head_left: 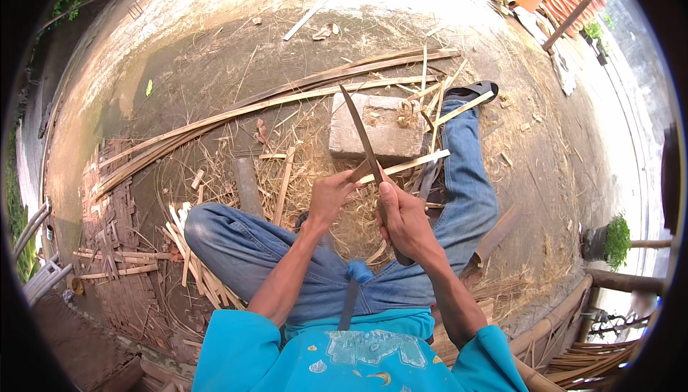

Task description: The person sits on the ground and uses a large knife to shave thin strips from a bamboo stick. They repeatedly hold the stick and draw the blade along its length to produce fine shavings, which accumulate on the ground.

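Note:
My right hand (407, 221) is closed round the handle of a long knife (364, 132), whose dark blade points up and away to the left. In my left hand (330, 197) the fingers pinch the end of a bamboo strip (419, 163). The strip crosses behind the blade and runs to the right towards my knee. Both hands are close together above my lap, just this side of a pale concrete block (349, 132). A cut bamboo strip (466, 108) lies across my right lower leg.
Long bamboo strips (287, 97) lie across the ground beyond the block. Shavings (276, 177) litter the floor round my legs. A bundle of slats (204, 277) rests beside my left thigh, near a worn woven mat (118, 249). Bamboo poles (555, 313) edge the right side.

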A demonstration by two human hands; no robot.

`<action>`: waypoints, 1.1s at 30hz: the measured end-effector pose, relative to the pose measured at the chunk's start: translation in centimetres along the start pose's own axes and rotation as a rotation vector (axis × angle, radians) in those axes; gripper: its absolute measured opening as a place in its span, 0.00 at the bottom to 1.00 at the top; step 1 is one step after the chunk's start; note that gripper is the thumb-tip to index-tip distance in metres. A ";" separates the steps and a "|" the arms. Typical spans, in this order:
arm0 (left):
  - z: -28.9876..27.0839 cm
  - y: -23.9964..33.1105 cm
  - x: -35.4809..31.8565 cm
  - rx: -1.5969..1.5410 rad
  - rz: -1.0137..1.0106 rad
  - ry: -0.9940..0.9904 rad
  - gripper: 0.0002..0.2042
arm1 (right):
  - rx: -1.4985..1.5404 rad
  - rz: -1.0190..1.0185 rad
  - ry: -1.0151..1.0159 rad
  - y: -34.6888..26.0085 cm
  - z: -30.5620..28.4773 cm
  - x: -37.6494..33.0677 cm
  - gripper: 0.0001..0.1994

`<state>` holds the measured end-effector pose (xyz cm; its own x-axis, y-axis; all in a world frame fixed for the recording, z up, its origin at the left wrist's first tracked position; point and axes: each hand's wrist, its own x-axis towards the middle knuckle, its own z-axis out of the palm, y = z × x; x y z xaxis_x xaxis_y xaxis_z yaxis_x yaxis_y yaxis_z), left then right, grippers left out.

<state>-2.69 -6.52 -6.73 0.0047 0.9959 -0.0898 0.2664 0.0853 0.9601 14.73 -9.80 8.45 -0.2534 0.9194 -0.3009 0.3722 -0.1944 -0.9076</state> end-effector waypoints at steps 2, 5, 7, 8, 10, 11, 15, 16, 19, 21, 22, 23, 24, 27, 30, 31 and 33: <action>-0.3 2.7 -0.5 0.114 0.183 0.112 0.26 | 0.005 -0.062 -0.015 -2.6 -1.1 -1.7 0.27; -1.2 3.3 -0.4 0.305 0.047 0.016 0.27 | 0.009 -0.014 -0.027 -2.1 -1.1 -2.3 0.26; -1.7 1.6 0.0 0.540 -0.034 -0.107 0.28 | -0.005 0.063 0.023 2.4 -0.3 0.5 0.26; -2.9 -0.5 0.2 0.604 -0.010 -0.154 0.28 | -0.019 0.083 0.032 2.5 -0.6 1.6 0.27; -3.3 -0.5 -1.8 0.673 -0.141 -0.172 0.22 | -0.099 0.076 -0.033 1.7 -1.0 1.3 0.27; -3.0 0.1 -1.6 0.616 -0.119 -0.101 0.20 | -0.147 0.070 -0.061 1.8 -1.6 1.2 0.27; -4.8 2.2 -0.3 0.433 -0.054 0.165 0.12 | -0.178 -0.064 0.125 3.5 -0.5 1.0 0.24; -5.6 2.6 -0.7 0.398 -0.057 0.208 0.12 | -0.207 -0.068 0.112 1.6 -0.4 0.6 0.23; -7.9 4.2 -1.3 0.339 -0.110 0.221 0.11 | -0.336 -0.089 0.100 -2.2 -1.2 -0.4 0.22; -8.8 3.3 -1.8 0.302 -0.130 0.223 0.12 | -0.459 -0.119 0.102 0.5 0.1 0.7 0.23; -8.2 4.9 -1.3 0.349 -0.162 0.213 0.13 | -0.450 -0.135 0.127 5.8 0.9 2.4 0.22; -8.4 6.0 -0.5 0.331 -0.137 0.262 0.13 | -0.409 -0.141 0.147 5.8 1.7 2.9 0.22; -8.6 6.7 -0.2 0.324 -0.126 0.304 0.13 | -0.420 -0.149 0.116 4.3 1.3 3.9 0.22; -9.1 6.7 -2.5 0.274 -0.105 0.375 0.11 | -0.390 -0.122 0.054 4.0 2.0 3.3 0.22; -9.1 8.5 -3.4 0.196 -0.037 0.392 0.10 | -0.384 -0.113 0.070 4.5 1.5 3.2 0.23; -9.1 8.3 -3.6 0.167 0.012 0.397 0.10 | -0.383 -0.109 0.077 4.5 1.5 3.2 0.23; -8.6 9.0 -3.8 0.137 0.117 0.352 0.10 | -0.334 -0.099 0.057 4.6 1.7 3.0 0.24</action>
<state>-8.59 -9.31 4.57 -0.2815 0.9497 0.1368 0.4100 -0.0098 0.9120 14.19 -8.51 2.92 -0.2565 0.9475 -0.1909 0.6220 0.0106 -0.7830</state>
